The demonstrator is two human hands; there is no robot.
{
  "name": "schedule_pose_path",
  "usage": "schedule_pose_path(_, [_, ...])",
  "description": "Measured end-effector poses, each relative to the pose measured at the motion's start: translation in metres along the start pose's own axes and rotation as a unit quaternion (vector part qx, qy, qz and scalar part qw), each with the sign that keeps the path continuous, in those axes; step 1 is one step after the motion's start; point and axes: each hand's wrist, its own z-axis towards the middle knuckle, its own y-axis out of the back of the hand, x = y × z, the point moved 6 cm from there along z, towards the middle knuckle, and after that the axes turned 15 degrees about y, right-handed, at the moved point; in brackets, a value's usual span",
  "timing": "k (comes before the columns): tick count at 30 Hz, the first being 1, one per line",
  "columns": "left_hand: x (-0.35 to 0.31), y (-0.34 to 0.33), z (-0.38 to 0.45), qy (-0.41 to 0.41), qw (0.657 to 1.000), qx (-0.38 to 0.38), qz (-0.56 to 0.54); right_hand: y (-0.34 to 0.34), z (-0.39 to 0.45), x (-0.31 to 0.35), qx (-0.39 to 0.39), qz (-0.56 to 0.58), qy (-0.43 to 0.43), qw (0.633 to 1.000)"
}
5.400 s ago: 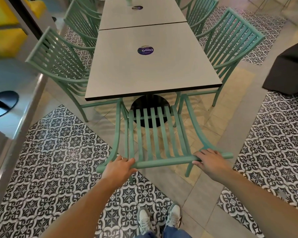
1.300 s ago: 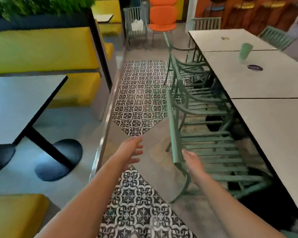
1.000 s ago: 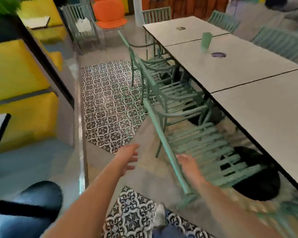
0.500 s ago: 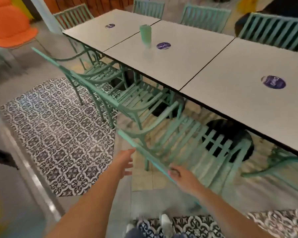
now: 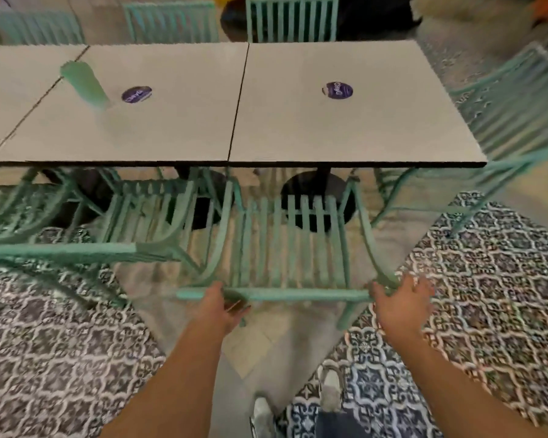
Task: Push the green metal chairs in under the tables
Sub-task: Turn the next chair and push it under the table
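Note:
A green metal chair (image 5: 291, 248) stands in front of me, facing the right-hand white table (image 5: 345, 131). Its slatted seat is partly under the table edge, and its back rail is nearest me. My left hand (image 5: 223, 308) grips the left part of that rail. My right hand (image 5: 399, 303) holds the rail's right corner, fingers draped over it. A second green chair (image 5: 76, 248) stands to the left at the neighbouring table (image 5: 140, 128). The picture is motion-blurred.
A green cup (image 5: 84, 83) stands on the left table. Another green chair (image 5: 519, 121) is at the table's right end, and more chairs (image 5: 291, 20) line the far side. A black table base (image 5: 317, 197) sits under the table. My shoes (image 5: 329, 390) are on patterned floor tiles.
I have turned to face the side of the tables squarely. My left hand, free a moment ago, now grips the chair's back rail, and my right hand has slid to its right corner.

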Motion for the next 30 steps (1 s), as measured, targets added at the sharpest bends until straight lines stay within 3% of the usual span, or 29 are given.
schedule_pose_path(2, [-0.004,0.001,-0.002,-0.001,1.000,-0.004,-0.004,-0.001,-0.019,-0.013,-0.062,0.135,-0.176,0.973])
schedule_pose_path(3, [-0.006,0.002,-0.002,-0.002,1.000,-0.010,-0.010,-0.005,-0.029,-0.016,-0.088,0.221,-0.278,0.931])
schedule_pose_path(5, [-0.009,0.002,-0.004,-0.003,1.000,-0.022,-0.017,-0.023,-0.039,-0.002,-0.085,0.447,-0.423,0.783])
schedule_pose_path(6, [-0.010,0.000,-0.007,-0.006,1.000,-0.025,-0.016,-0.032,-0.037,0.015,-0.059,0.559,-0.441,0.700])
schedule_pose_path(7, [-0.012,-0.001,-0.007,-0.008,0.999,-0.026,-0.016,-0.036,-0.033,0.028,-0.049,0.626,-0.441,0.642])
schedule_pose_path(8, [-0.011,-0.001,-0.008,-0.009,0.999,-0.030,-0.019,-0.038,-0.028,0.033,-0.059,0.654,-0.436,0.616])
schedule_pose_path(12, [-0.008,0.001,-0.009,-0.009,0.999,-0.038,-0.017,-0.036,-0.020,0.032,-0.079,0.620,-0.432,0.650])
schedule_pose_path(18, [-0.001,-0.001,-0.008,-0.018,0.998,-0.054,-0.007,-0.039,-0.013,0.013,-0.085,0.594,-0.469,0.649])
schedule_pose_path(30, [0.031,-0.036,-0.007,-0.018,0.999,-0.048,-0.006,-0.011,-0.001,-0.017,-0.097,0.544,-0.448,0.703])
